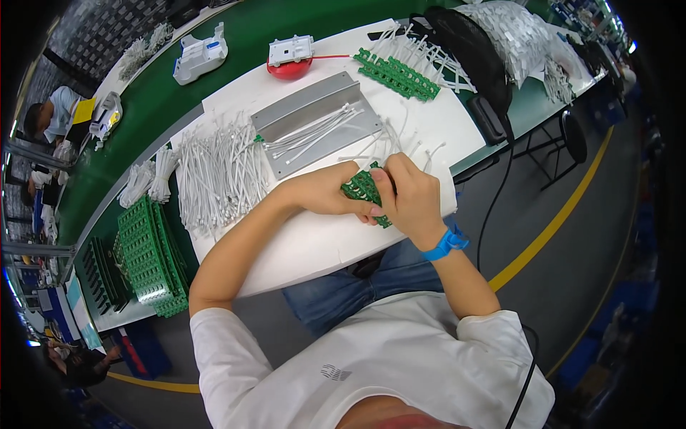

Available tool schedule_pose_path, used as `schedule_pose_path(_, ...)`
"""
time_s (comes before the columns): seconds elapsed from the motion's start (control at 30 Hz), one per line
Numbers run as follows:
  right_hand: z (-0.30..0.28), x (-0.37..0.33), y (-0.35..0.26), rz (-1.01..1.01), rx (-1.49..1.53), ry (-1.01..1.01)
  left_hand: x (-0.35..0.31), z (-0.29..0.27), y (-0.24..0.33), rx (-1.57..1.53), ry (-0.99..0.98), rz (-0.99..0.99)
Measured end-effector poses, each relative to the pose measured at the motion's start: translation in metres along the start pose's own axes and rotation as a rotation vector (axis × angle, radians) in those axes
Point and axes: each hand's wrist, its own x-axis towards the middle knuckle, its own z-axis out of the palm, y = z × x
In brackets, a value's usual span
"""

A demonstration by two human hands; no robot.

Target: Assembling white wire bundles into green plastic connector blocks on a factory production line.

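Observation:
Both my hands hold a small green circuit board panel [361, 188] over the near edge of the white table. My left hand [330, 190] grips its left and lower side with closed fingers. From the right, my right hand [413, 194] closes round it, thumb on its face; a blue strap [446, 244] circles that wrist. White cable leads [393, 137] stick out beyond the panel, partly hidden by my right hand. Just past my hands lies a grey metal angle tray [314, 107] with several white cables [314, 136] across it.
A large pile of white cables [221, 171] lies left of the tray. Green board panels [146, 247] stand stacked at the left. Wired green boards [396, 74], a red round-based device [290, 68], a white plastic housing [201, 54] and a black bag [468, 53] sit farther back.

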Motion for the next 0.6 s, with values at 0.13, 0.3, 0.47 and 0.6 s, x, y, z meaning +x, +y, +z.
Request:
schedule_pose_path(0.13,-0.008,0.011,0.012,-0.103,0.196,-0.154,-0.002,0.000,0.013,0.198,-0.014,-0.032)
schedule_pose_path(0.3,-0.020,0.019,0.017,-0.056,0.381,-0.363,-0.004,0.011,0.009,0.137,0.020,0.013)
schedule_pose_path(0.47,-0.012,0.012,0.033,0.262,0.745,-0.583,0.013,0.023,-0.025,0.134,0.034,0.276)
schedule_pose_path(0.6,-0.012,0.010,0.049,0.363,0.904,-0.515,0.010,0.015,-0.012,0.153,-0.013,0.082)
